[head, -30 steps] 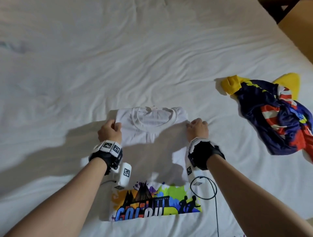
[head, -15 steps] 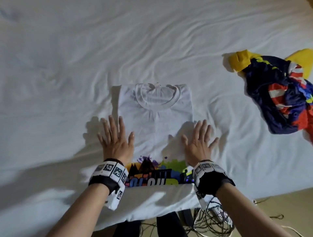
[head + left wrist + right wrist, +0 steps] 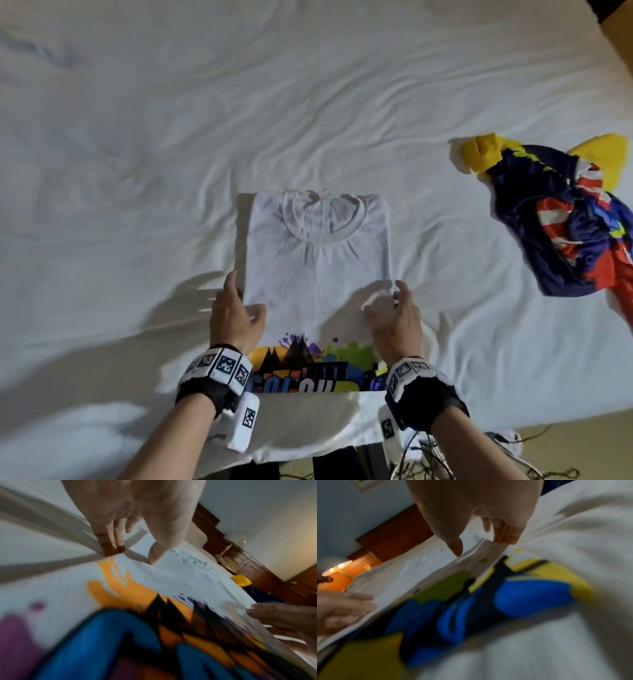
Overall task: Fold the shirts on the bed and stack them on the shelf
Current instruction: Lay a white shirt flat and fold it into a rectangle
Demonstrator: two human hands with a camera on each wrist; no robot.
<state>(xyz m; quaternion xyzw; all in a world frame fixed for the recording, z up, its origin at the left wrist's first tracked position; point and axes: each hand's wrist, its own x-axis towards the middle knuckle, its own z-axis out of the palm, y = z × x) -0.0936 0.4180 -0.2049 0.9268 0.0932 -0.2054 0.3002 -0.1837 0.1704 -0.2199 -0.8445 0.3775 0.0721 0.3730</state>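
We pinch the folded white T-shirt at both side edges, left hand and right hand. A crumpled navy jersey lies well apart on the bed

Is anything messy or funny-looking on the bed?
Yes. The dark blue, red and yellow shirt lies crumpled in a heap at the bed's right side, not folded. The white shirt is neat, but its printed lower part hangs over the bed's near edge, between the left hand and right hand.

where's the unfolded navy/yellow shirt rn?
Head view, right side: the navy-and-yellow shirt lies crumpled on the bed, right of the white shirt.
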